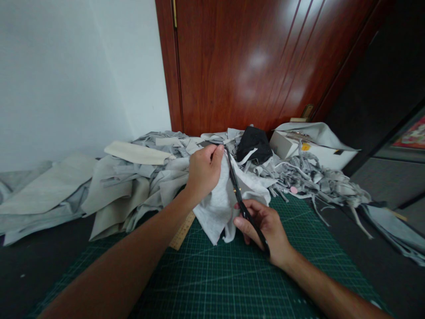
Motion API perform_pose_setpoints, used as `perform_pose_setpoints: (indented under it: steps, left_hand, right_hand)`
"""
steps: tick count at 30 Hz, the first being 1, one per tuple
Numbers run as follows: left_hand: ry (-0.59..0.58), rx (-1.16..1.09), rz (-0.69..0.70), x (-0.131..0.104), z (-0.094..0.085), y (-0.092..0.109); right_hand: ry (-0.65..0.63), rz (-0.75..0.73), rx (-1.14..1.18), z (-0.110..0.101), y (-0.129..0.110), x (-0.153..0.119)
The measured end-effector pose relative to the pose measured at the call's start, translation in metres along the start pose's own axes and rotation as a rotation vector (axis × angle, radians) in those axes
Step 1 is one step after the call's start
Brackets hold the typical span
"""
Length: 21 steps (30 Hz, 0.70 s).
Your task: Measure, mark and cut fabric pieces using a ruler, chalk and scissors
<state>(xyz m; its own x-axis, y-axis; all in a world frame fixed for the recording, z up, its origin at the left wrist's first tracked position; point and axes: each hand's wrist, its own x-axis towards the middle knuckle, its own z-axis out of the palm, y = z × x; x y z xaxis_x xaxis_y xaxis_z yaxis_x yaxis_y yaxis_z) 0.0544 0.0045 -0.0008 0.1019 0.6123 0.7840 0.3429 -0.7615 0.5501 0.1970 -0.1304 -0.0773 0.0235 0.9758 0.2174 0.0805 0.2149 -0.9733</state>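
Observation:
My left hand [205, 170] is closed in a pinch on the upper edge of a light grey piece of fabric [215, 212], which hangs down in folds over the cutting mat. In my right hand [262, 226] is a pair of black scissors [236, 188], the fingers wrapped round the handles. The blades point up and away, lying along the fabric close to my left fingertips. Whether the blades are apart at their tips I cannot tell. A wooden ruler [182, 231] lies on the green cutting mat [206, 283], partly hidden by my left forearm and the fabric.
Grey and cream fabric pieces [116, 188] are heaped at the left and back. A black cloth [254, 144] and a white box [288, 146] sit at the back right, with tangled grey strips [308, 175] before the box. Behind stands a reddish-brown wooden door [249, 66].

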Motion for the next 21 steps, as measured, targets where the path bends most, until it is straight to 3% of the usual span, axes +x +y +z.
perform_pose_setpoints:
  steps: [21]
  left_hand:
    - [-0.003, -0.025, -0.005, -0.0008, 0.0005, 0.0010]
  right_hand:
    - [0.035, 0.045, 0.033, 0.0033, -0.0045, -0.0007]
